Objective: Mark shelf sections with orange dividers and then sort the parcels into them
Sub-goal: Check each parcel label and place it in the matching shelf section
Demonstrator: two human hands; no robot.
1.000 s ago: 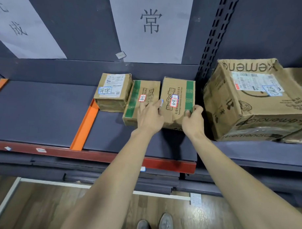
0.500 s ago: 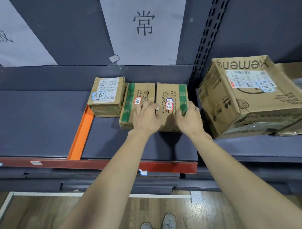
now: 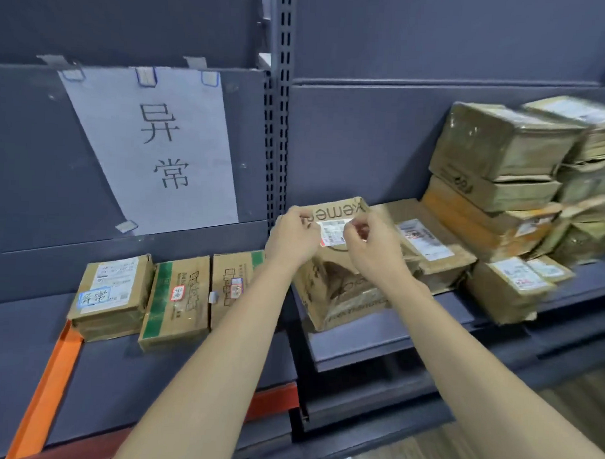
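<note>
A large brown cardboard box [image 3: 343,292] with a white shipping label stands at the left end of the right-hand shelf [image 3: 376,338]. Both hands are on its top. My left hand [image 3: 292,241] curls over the top's left edge, and my right hand [image 3: 372,247] grips the top beside the label with bent fingers. On the left shelf [image 3: 145,378], an orange divider [image 3: 45,392] lies front to back. Right of it sit a small labelled parcel [image 3: 110,293] and two green-striped parcels [image 3: 178,300] [image 3: 234,283] in a row.
A paper sign [image 3: 153,148] with two handwritten characters is taped to the back panel above the row. A perforated upright [image 3: 279,125] separates the two shelf bays. Several taped parcels [image 3: 501,188] are stacked at the right, with more [image 3: 427,244] lying flat behind the large box.
My hands left the right green-striped parcel and moved right and up onto the large box. The view swung to the right, bringing the parcel stack into sight.
</note>
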